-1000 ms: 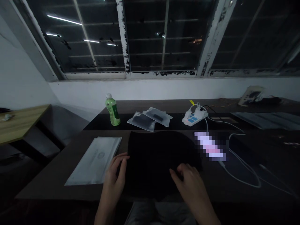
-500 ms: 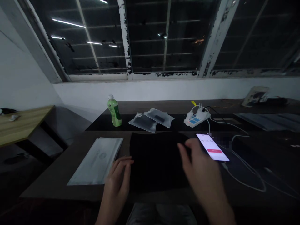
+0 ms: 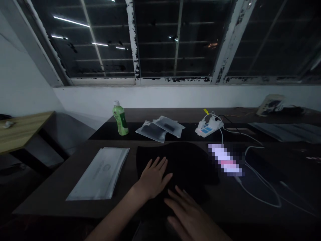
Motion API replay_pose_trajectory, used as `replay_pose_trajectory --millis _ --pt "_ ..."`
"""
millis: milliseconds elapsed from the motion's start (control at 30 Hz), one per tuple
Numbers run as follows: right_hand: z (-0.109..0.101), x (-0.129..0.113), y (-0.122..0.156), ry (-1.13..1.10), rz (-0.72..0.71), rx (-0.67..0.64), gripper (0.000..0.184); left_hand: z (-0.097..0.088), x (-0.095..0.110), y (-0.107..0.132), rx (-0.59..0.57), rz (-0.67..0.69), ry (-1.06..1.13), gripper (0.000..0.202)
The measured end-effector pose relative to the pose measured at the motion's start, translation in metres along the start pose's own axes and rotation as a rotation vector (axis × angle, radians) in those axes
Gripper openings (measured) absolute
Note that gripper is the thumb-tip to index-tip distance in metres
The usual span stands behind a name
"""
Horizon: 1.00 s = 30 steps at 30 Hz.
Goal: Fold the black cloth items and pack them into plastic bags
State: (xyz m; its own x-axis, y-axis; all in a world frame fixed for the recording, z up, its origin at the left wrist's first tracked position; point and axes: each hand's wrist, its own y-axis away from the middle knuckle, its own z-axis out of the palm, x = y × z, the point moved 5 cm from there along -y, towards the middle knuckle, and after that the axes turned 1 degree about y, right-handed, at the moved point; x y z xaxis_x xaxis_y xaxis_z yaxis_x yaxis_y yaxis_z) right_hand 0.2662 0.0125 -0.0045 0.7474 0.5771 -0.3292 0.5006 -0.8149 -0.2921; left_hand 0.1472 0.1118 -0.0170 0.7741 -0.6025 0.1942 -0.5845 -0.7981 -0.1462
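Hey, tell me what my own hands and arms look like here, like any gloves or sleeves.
Your left hand and right hand are ungloved. No sleeve shows on your left forearm or right forearm, nor any watch or bracelet. It's too dim to rule out a thin ring.

The left hand [image 3: 153,180] is spread flat over a black cloth [image 3: 193,164] on the dark tabletop [image 3: 50,197], the right hand [image 3: 187,214] just beside it, fingers extended, while translucent bags [image 3: 151,131] and a green bottle [image 3: 120,118] lie beyond.
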Motion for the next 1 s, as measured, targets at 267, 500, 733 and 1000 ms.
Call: replay_pose_trajectory --millis 267,500,733,1000 --pt "-0.005 0.052 -0.016 0.137 0.434 0.342 0.039 -0.023 -0.058 0.064 0.502 -0.44 -0.198 0.049" --pt "0.018 0.066 -0.022 0.207 0.536 0.287 0.037 -0.039 -0.095 0.119 0.369 -0.668 -0.322 0.028" --pt "0.013 0.06 -0.033 0.147 0.51 0.218 0.024 -0.051 -0.098 0.123 0.282 -0.85 -0.099 0.033" --pt "-0.005 0.078 -0.029 -0.196 0.502 0.225 0.032 -0.056 -0.104 0.129 0.228 -0.899 -0.022 0.033"
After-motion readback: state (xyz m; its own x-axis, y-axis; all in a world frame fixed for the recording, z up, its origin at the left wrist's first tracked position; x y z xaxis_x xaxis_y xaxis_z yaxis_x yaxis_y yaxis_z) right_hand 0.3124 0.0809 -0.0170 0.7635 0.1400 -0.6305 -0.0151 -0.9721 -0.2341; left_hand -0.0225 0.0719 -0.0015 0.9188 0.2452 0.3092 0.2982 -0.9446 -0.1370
